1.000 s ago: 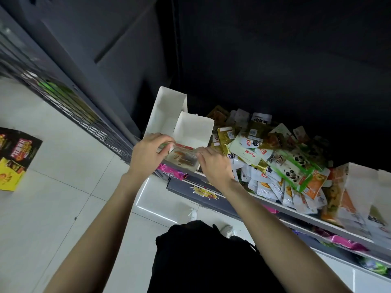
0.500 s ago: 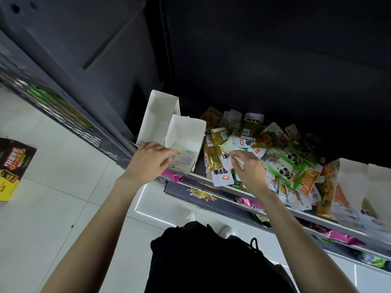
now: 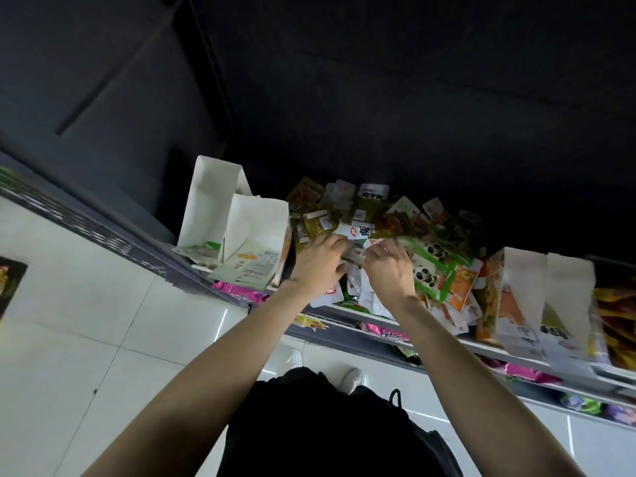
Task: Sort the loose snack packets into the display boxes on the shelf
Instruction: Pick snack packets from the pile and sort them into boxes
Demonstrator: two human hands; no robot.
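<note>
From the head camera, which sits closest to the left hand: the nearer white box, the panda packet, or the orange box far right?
From the left hand:
1. Nearer white box, just to its left.
2. Panda packet, beyond the right hand.
3. Orange box, far right on the shelf.

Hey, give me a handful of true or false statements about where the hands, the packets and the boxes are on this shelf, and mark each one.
1. Both hands are in the pile of loose packets. True: the left hand and the right hand meet over it.
2. The two white boxes left of the pile are packed to the top. False: their white inner walls show, with only a few packets low down.
3. The panda packets lie right of the right hand. True.
4. The left hand rests on a white box. False: it is in the pile, apart from the boxes.
5. More boxes stand right of the pile. True.
</note>
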